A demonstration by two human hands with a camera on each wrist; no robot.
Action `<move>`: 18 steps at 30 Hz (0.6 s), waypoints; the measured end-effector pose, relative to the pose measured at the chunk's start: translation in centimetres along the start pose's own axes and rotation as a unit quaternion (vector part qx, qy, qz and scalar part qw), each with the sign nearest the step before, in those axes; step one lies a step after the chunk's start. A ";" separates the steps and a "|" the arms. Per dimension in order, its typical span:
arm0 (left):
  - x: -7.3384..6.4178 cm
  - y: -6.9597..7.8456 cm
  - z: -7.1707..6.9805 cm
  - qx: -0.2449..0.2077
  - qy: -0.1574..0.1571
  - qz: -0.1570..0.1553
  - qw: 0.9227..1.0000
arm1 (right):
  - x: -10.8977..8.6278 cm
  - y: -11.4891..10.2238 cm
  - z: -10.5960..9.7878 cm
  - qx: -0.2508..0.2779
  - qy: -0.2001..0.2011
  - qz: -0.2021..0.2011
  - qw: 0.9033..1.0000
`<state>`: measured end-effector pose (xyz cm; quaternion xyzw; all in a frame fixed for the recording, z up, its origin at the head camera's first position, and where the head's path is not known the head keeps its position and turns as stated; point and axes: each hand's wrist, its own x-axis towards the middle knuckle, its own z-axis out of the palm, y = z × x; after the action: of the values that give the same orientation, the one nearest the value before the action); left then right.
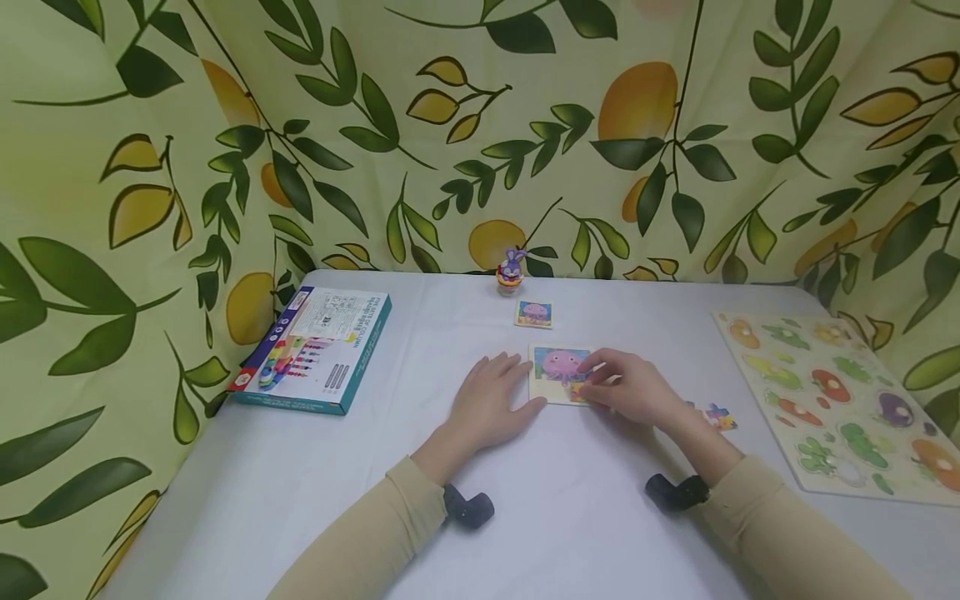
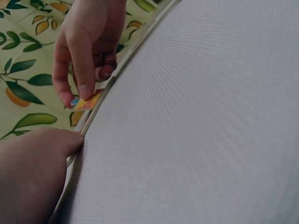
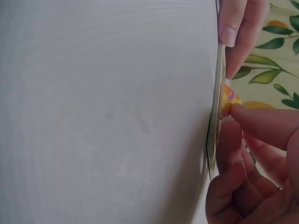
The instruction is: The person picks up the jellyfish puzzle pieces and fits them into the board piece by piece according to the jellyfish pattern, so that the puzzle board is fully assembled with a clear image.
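Note:
A small jigsaw board [image 1: 551, 397] with a pink octopus picture lies flat on the white table. My left hand [image 1: 486, 404] rests on the table at the board's left side, fingers extended, and its thumb touches the board edge in the left wrist view. Over the lower right part of the board, my right hand [image 1: 628, 387] pinches an orange-and-yellow puzzle piece [image 3: 229, 99] between thumb and fingers. The piece stands tilted against the board's surface in the right wrist view. Loose puzzle pieces [image 1: 718, 417] lie to the right, partly hidden behind the right wrist.
Behind the board lie a small octopus picture card [image 1: 534, 314] and a purple rabbit figurine [image 1: 511, 271]. A flat toy box [image 1: 311, 350] occupies the left side. On the right is a large vegetable puzzle board [image 1: 847, 400]. A leaf-patterned curtain [image 1: 465, 150] hangs behind the table.

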<state>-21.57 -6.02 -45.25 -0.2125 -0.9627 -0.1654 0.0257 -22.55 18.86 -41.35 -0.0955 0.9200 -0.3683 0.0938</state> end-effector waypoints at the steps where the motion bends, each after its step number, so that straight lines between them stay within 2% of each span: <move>1: 0.0 0.0 0.0 0.001 0.000 0.000 1.000 | 0.0 0.0 0.0 0.002 0.000 0.001 1.000; 9: 0.0 0.0 -0.1 -0.001 0.002 0.005 1.000 | 0.2 -0.7 0.7 0.015 -0.003 0.019 1.000; 18: -0.1 -0.1 -0.1 -0.005 0.005 0.007 1.000 | 0.5 -1.1 0.9 0.041 -0.014 0.012 0.999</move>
<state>-21.55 -6.13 -45.16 -0.2182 -0.9603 -0.1709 0.0307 -22.67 17.37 -41.29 -0.0853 0.9037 -0.4034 0.1153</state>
